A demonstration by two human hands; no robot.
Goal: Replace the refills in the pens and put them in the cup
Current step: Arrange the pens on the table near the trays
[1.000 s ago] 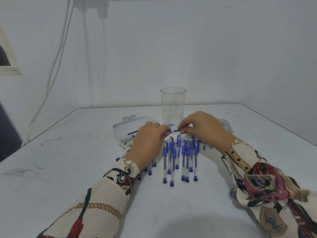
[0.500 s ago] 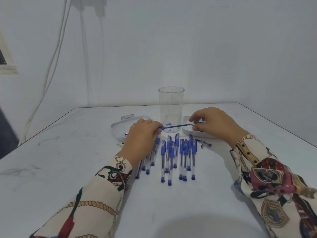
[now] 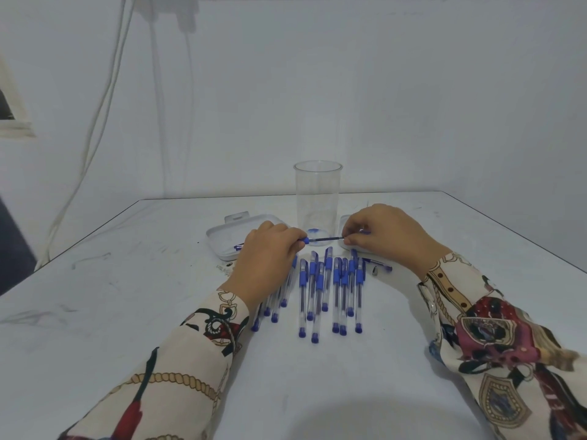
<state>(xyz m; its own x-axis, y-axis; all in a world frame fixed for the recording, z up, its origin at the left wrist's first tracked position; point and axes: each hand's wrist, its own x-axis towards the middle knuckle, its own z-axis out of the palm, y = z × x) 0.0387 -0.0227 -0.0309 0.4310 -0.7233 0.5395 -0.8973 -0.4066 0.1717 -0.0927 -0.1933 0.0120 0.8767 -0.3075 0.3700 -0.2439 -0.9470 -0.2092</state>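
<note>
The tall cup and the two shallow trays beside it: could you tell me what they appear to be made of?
The cup looks like clear, glossy plastic, possibly glass: the wall shows straight through it. The left tray and right tray look like opaque white plastic with a smooth, slightly shiny finish and rounded moulded rims.

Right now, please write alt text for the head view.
Two hands hold a thin refill level before an empty clear cup: left hand at its blue grip, right hand pinching the other end. Blue pens lie below in a row.
</note>
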